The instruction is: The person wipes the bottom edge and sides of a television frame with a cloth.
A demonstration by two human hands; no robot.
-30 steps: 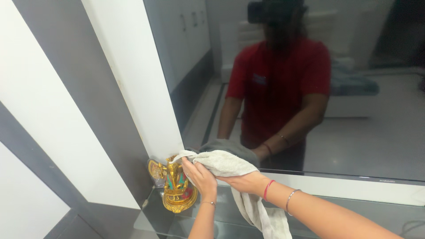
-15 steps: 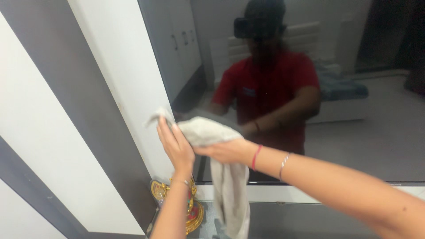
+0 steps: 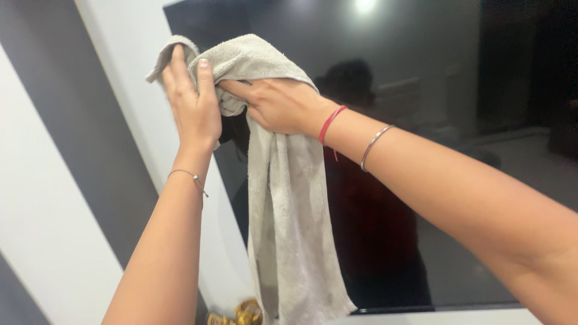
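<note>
A grey towel [image 3: 283,180] hangs against the dark mirror [image 3: 451,120], its top bunched near the upper left corner; the left hand [image 3: 192,102] pinches its edge; the right hand [image 3: 277,105] grips the bunched part; a gold ornament [image 3: 241,313] sits below.

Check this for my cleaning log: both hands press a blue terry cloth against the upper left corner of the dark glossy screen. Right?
Not quite. The head view shows the terry cloth is pale grey, not blue. Both the left hand and the right hand do press it against the dark glossy screen's upper left corner.
</note>
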